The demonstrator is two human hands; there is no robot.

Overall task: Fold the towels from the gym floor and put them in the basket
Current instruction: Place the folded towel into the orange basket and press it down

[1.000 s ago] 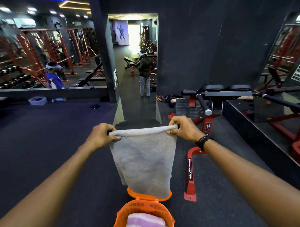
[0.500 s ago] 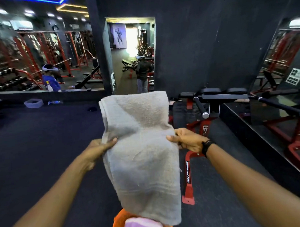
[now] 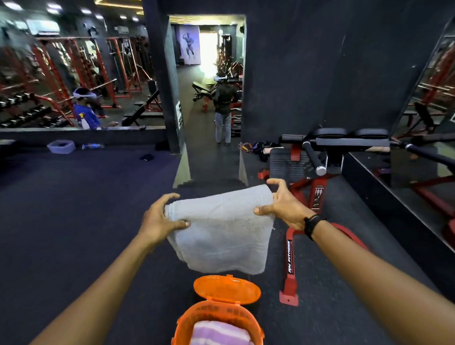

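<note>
Head view, gym floor.

A: What's up front?

B: Folded grey towel (image 3: 223, 229), held in mid-air w/ both hands, right above an orange basket (image 3: 219, 325).

A: Left grip?

B: Left hand (image 3: 159, 221) curled round the towel's left edge: thumb on the near face, fingers hooked over the top fold.

A: Right?

B: Right hand (image 3: 284, 205) pinches the right edge, thumb on the near face, index finger arched up over the far corner. Black wristband (image 3: 312, 225) on that wrist.

A: How does the towel hang?

B: Doubled over; fold on top, loose ends down, bottom hem just above the basket's orange lid (image 3: 226, 289), which is flipped open at the basket's far side.

A: Anything in the basket?

B: Purple-and-white striped towel (image 3: 220, 339), folded, fills the opening. Basket sits on the dark floor mat (image 3: 68, 216), bottom centre of frame.

A: Surroundings?

B: Red-framed bench machine (image 3: 321, 166) w/ black pads to the right, one red foot near the basket. Mirror (image 3: 63, 82) on the left wall showing red racks, dumbbells. Person in blue (image 3: 86, 114) in front of it. Doorway (image 3: 211, 95) straight ahead; a person in dark top (image 3: 224, 110) stands there, back turned. Pale tub (image 3: 61, 146) on the floor by the left wall.
</note>
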